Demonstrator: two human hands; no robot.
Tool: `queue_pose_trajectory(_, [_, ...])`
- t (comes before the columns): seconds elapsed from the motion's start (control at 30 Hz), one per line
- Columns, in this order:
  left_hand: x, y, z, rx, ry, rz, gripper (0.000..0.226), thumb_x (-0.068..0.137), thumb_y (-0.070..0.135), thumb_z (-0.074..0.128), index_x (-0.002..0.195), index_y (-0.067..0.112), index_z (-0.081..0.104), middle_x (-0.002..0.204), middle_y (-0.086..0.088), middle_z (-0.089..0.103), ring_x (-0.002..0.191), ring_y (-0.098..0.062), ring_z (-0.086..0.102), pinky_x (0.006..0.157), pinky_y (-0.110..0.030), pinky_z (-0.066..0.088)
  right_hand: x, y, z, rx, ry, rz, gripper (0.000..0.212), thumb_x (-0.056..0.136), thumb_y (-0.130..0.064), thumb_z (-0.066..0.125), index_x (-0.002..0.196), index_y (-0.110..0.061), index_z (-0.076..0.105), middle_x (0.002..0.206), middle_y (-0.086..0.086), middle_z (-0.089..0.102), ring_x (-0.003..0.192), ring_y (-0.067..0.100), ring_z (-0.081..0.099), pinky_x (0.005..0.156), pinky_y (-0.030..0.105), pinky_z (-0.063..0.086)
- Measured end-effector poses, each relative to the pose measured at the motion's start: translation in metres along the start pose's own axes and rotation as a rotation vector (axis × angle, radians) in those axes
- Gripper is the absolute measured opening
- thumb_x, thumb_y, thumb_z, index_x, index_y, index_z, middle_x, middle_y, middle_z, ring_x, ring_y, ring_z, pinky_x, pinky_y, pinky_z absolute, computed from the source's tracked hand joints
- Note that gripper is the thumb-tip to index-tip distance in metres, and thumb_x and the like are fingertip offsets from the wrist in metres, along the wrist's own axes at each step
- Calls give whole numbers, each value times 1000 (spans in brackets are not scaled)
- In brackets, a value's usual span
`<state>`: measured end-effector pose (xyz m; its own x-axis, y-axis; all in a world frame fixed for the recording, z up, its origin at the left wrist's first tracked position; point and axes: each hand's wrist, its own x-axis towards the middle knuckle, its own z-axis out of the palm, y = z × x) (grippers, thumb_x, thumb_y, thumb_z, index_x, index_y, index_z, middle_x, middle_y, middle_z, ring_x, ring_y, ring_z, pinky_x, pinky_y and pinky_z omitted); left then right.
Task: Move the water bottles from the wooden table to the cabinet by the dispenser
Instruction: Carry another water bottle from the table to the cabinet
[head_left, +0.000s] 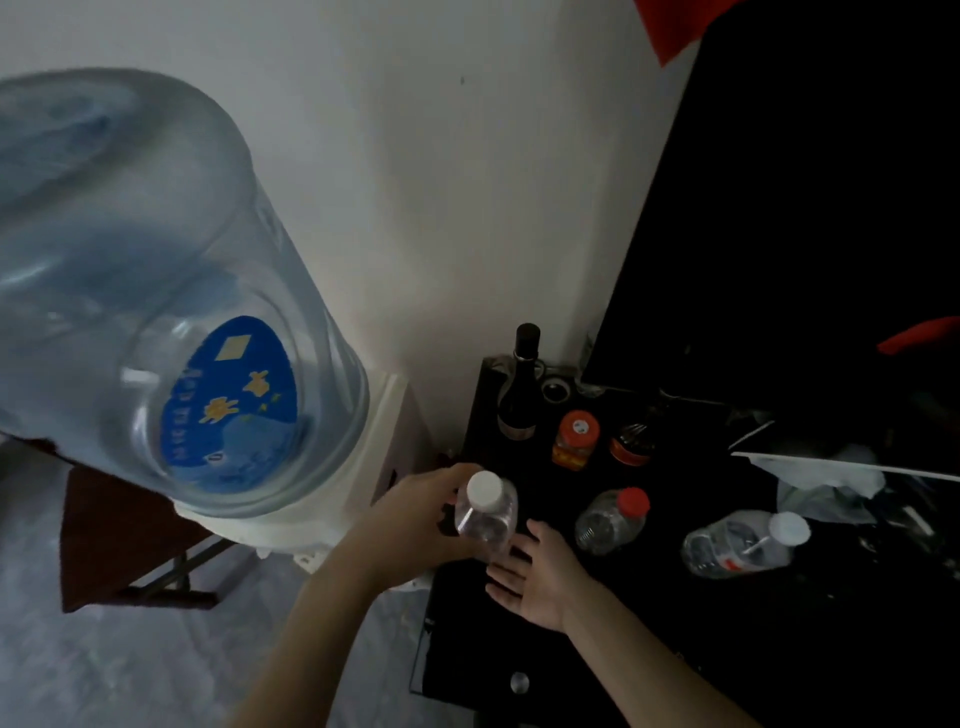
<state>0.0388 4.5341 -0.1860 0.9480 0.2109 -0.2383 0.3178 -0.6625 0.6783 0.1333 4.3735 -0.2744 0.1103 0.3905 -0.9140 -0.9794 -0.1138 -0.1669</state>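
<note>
At seven o'clock on black cabinet (675, 649): left hand (415, 514) gripped clear white-capped plastic bottle (485, 514), upright; right hand (535, 577) spread beside base. Looked empty, light, crushable; hold mid-body.

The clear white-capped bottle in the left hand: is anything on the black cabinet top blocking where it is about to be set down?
Only the right hand lies open beside and under the clear white-capped bottle held by the left hand. The black cabinet top there looks bare; the red-capped clear bottle stands apart to the right.
</note>
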Motion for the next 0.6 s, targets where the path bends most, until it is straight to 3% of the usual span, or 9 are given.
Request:
queue_pose_trajectory(0.17, [24, -24, 27, -60, -44, -29, 72, 67, 65, 70, 133, 39, 54, 120, 20, 67, 107, 4, 64, 90, -32, 59, 21, -12, 6, 53, 92, -2, 47, 104, -40, 39, 139, -12, 48, 150, 18, 41, 143, 32, 33, 110, 48, 34])
queue_pose_trajectory(0.3, [36, -39, 46, 60, -28, -15, 69, 77, 50, 75, 140, 37, 49, 131, 15, 63, 114, -7, 63, 92, -36, 55, 26, -19, 12, 26, 86, -20, 49, 103, -41, 40, 143, -14, 47, 156, 14, 33, 143, 31, 33, 110, 47, 33])
queue_pose_trajectory(0.37, [40, -47, 56, 66, -19, -26, 68, 81, 43, 78, 142, 34, 49, 134, 12, 61, 116, -9, 63, 95, -36, 54, 26, -21, 12, 13, 64, -18, 48, 103, -40, 39, 141, -11, 49, 152, 15, 39, 141, 31, 36, 110, 47, 33])
queue_pose_trajectory(0.6, [46, -66, 72, -16, -12, -115, 78, 83, 22, 82, 152, 23, 45, 144, 5, 56, 129, -13, 57, 104, -20, 42, 7, -27, 8, -29, 39, -70, 53, 103, -38, 42, 146, -8, 43, 155, 17, 34, 141, 32, 36, 111, 48, 35])
